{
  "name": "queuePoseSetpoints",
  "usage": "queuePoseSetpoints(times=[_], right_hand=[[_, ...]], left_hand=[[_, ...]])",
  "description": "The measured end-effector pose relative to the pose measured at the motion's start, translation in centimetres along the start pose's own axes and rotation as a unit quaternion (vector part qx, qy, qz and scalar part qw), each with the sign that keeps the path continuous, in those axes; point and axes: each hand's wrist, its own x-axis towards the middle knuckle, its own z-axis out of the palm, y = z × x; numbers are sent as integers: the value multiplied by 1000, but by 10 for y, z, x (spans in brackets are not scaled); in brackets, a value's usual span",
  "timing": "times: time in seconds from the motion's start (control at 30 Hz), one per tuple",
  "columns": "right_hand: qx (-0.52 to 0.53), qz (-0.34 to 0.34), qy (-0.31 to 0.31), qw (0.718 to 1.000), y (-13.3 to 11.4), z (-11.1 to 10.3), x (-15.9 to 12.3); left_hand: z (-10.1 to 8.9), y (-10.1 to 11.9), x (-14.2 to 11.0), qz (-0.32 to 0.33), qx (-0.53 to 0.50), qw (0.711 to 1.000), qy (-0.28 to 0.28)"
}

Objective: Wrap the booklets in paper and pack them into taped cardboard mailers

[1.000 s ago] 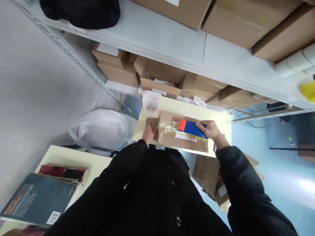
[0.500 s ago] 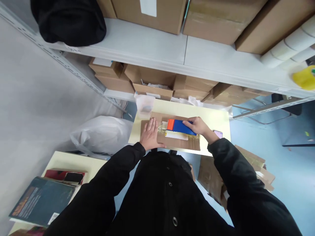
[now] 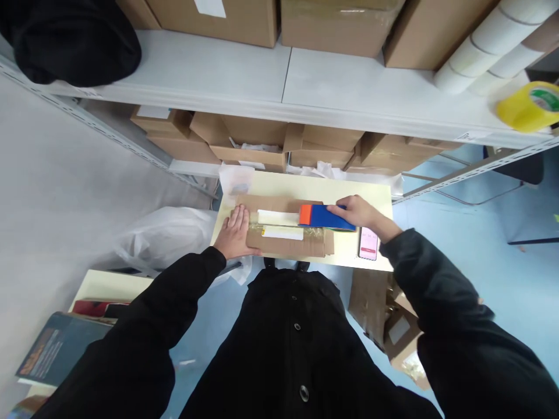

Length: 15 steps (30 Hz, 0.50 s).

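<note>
A flattened brown cardboard piece lies on the pale yellow table, with clear tape and two white strips along its middle. My left hand rests flat on its left end, fingers stretched out. In my right hand, thumb on top, is a blue tape dispenser with an orange end pointing left. The dispenser is over the cardboard's right end; whether its orange end touches the tape I cannot tell. Just right of the cardboard lies a phone with a lit screen.
Above the table runs a grey shelf with cartons, white rolls and a yellow tape roll. Open boxes stand behind the table. A white plastic bag and books are at the left; cartons lie on the floor.
My right hand has moved the tape dispenser rightward along the cardboard, uncovering the white strip. My left hand stays on the left end. The view has shifted, and the phone shows more fully.
</note>
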Motion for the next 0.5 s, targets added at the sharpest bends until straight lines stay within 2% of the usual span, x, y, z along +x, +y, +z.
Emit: queuePoseSetpoints(times=[0.13,0.27,0.4,0.5], right_hand=[[56,-3,12,998,62,-24,-39],[63,40,24,997,108,-25,-71],[37,44,19,998,135,-12,-85],[-22,43,6,999,143,-1,-83]], left_hand=[[1,-1,0,1,9,1000,1],[1,-1,1,5,21,1000,-3],[-2,0,2,2,31,999,-21],[-4,3,3,-4,41,999,-31]])
